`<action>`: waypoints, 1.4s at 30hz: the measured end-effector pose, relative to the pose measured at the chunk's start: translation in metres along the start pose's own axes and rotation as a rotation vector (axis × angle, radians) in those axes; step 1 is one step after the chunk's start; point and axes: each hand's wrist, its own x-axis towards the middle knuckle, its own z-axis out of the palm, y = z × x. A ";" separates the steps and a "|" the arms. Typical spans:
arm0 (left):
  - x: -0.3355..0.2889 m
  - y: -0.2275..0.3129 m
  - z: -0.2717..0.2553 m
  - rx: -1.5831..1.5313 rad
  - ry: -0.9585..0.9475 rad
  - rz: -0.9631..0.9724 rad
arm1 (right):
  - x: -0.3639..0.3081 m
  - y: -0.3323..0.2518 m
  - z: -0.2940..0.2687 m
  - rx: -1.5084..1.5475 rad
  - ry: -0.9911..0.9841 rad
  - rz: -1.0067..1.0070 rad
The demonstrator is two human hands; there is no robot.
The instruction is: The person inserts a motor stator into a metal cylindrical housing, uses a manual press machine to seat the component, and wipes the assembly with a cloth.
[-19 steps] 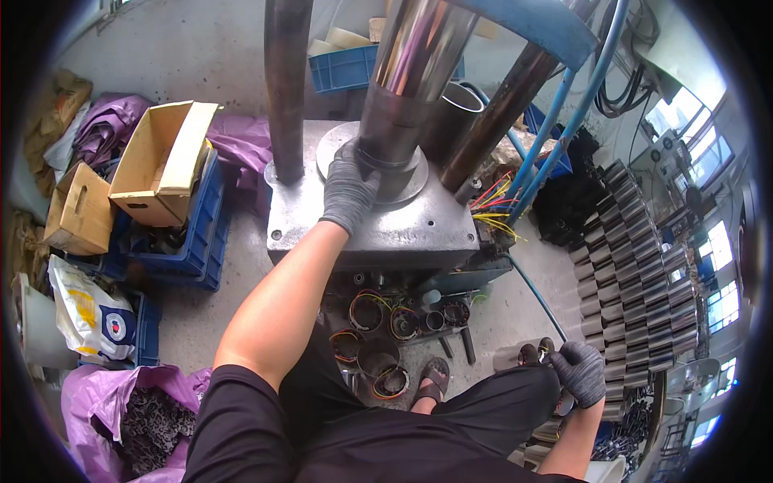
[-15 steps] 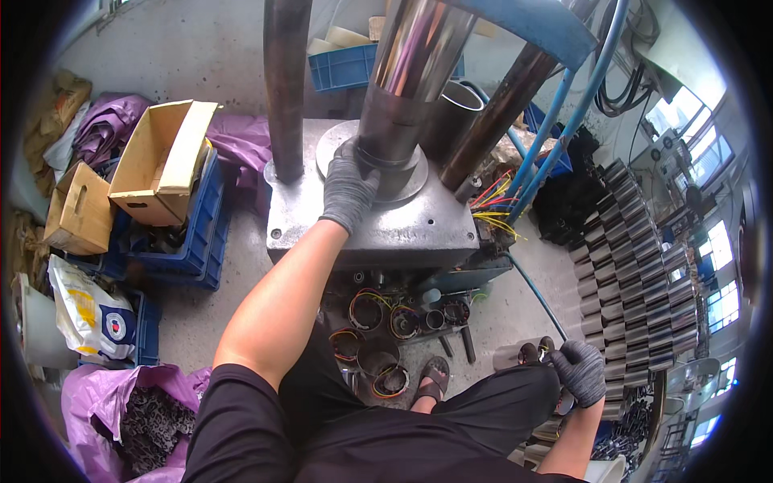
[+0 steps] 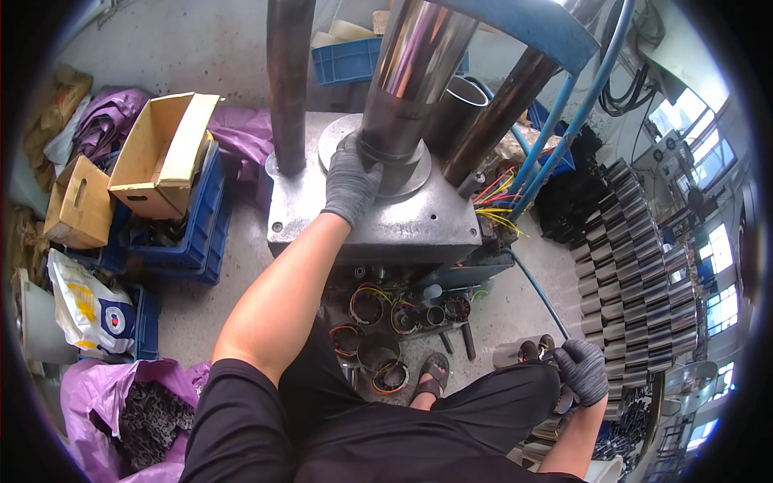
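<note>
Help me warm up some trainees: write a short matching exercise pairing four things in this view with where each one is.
Things
1. Left hand
2. Right hand
3. Open cardboard box
4. Shiny metal cylinders

Places
A. Atop a blue crate
B. At the near end of a blue rod
C. In rows on the person's right
D. By the foot of the thick upright column

Pairs: 1-D, 2-B, 3-A, 4-C

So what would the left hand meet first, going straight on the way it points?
Probably the large metal cylinder, just ahead of the left hand; whether they touch is unclear.
</note>
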 end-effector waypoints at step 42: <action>0.000 0.001 0.000 -0.013 -0.014 0.008 | 0.017 0.011 -0.029 0.151 -0.326 -0.039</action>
